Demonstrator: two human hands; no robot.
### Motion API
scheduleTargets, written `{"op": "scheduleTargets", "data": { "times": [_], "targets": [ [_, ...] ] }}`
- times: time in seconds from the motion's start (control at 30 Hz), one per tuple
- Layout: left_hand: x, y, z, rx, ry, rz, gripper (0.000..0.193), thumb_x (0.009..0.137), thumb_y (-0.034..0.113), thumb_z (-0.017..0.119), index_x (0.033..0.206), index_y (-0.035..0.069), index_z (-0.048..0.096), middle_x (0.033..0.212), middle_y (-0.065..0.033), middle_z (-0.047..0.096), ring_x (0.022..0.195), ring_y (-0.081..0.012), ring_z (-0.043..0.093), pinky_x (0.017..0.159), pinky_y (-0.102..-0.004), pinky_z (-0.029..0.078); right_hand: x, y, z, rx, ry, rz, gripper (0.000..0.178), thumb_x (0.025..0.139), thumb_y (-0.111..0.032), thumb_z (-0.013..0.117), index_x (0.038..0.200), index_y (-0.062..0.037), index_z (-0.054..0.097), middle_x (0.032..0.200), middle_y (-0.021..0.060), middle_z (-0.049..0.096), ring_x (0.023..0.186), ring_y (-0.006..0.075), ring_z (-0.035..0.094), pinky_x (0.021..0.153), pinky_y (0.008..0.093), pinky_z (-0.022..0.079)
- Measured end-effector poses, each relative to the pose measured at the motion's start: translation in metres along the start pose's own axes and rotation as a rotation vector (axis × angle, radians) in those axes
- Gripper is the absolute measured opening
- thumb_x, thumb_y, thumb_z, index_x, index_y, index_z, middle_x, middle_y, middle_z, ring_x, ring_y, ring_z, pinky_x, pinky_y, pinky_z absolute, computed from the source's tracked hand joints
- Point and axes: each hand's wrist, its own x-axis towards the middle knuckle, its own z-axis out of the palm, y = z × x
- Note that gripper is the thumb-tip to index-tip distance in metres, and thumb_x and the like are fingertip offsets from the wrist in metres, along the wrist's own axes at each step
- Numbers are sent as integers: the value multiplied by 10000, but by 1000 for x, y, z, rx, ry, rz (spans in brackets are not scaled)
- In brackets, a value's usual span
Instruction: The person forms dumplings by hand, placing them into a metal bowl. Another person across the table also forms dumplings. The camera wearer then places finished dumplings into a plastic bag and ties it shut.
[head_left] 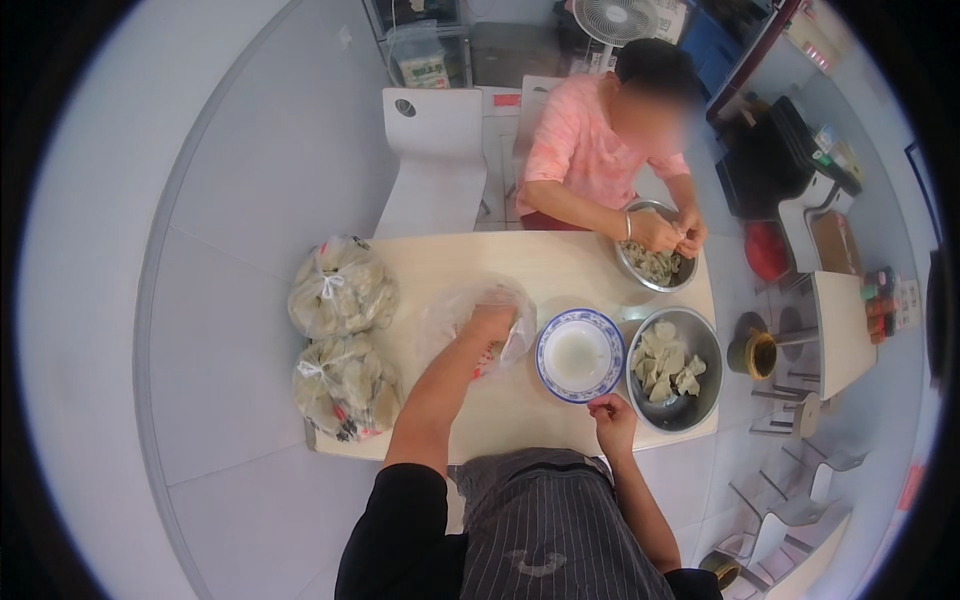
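- Pale floor tiles surround a light-coloured table seen from above, with a white chair pushed up at its far side.
- Left hand reaches forward into an open clear plastic bag lying on the table; the fingers are inside the bag and curled, but what they grip cannot be made out.
- Right hand rests at the near edge of the table, fingers pinched together; whether something small sits between the fingertips cannot be told.
- Just beyond the right hand stands a white bowl with a blue rim, and touching its right side is a metal bowl holding pale folded dumplings.
- Two tied plastic bags full of greenish contents lie one behind the other at the left end of the table.
- Across the table sits another person in a pink shirt, both of that person's hands working together above a second metal bowl of greenish filling.
- Right of the table, on the floor, stands a small dark pot.
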Motion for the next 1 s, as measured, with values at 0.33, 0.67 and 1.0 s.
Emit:
{"op": "scheduleTargets", "data": {
  "times": [0.33,0.67,1.0],
  "targets": [
    [-18,-16,40,-435,158,-82,437,774,195,635,1172,41,539,1159,-253,566,1080,-367,556,926,-443,439,3,-20,13,-37,-107,21,164,799,84,492,835,24,641,786,73,661,722,131,627,688,250,504],
    [-126,1,-57,-1223,130,-545,362,884,149,570,1235,94,502,1078,-113,578,910,-174,613,642,-299,554,14,-22,24,-17,-234,7,165,809,66,485,845,18,639,772,63,657,714,115,605,677,243,493],
    [-131,95,-95,-990,388,-153,303,869,71,531,1171,51,522,1110,-129,554,924,-229,585,736,-347,504,48,-91,97,439,-317,86,400,924,-321,578,1190,-28,526,965,110,589,889,166,571,750,279,493]
  ]
}}
